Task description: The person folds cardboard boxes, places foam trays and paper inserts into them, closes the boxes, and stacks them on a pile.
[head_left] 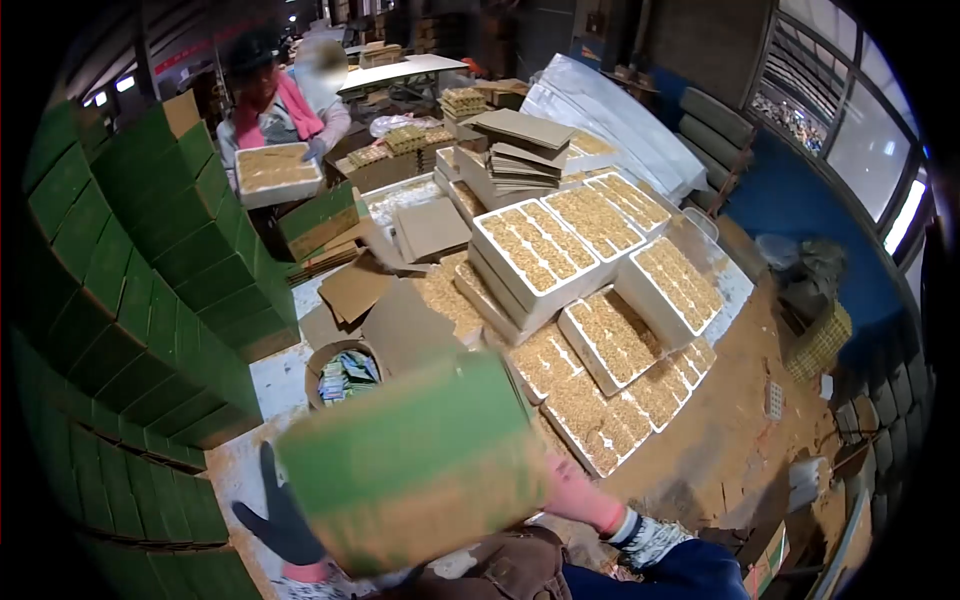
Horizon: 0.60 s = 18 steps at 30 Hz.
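A large green and brown cardboard box, blurred by motion, is held low in front of my body. My left hand, in a dark glove, is at the box's left side with thumb and fingers apart. On the right side, my right hand in a pink glove presses against the box's lower corner; its fingertips are partly hidden. Just beyond the box stands a round container with small blue and green packets inside.
Stacked green boxes line the left. White trays of tan material are piled at centre right, with cardboard sheets on top. A co-worker at the upper left holds a similar tray. Brown flooring lies to the right.
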Motion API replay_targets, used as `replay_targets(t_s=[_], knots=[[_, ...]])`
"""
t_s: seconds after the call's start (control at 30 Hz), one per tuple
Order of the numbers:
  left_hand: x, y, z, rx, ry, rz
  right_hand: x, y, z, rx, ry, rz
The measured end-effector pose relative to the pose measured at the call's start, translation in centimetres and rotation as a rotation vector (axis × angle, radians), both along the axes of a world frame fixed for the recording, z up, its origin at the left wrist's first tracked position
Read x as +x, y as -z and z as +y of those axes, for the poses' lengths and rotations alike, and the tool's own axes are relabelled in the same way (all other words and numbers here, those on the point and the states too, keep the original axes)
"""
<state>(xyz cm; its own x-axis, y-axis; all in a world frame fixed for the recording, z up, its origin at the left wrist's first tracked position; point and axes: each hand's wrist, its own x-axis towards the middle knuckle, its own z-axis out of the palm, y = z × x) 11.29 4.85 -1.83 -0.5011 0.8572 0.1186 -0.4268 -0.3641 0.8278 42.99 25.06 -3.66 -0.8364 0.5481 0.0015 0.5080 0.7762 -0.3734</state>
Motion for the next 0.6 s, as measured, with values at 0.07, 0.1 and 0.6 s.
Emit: replay_targets(t_s=[0.07,0.1,0.6], knots=[[-2.6,0.4,-1.0,-0.482,-0.105,-0.032,-0.5,4.5,2.8,-0.151,-0.135,0.095],[-1.9,1.7,0.0,-0.604,-0.184,0.432,-0.5,5.9,4.9,-0.185,-0.192,0.094],[-4.4,-0.2,5.0,-0.858,-0.164,0.727,-7.1,-5.2,18.4,-1.096,0.773,1.344]])
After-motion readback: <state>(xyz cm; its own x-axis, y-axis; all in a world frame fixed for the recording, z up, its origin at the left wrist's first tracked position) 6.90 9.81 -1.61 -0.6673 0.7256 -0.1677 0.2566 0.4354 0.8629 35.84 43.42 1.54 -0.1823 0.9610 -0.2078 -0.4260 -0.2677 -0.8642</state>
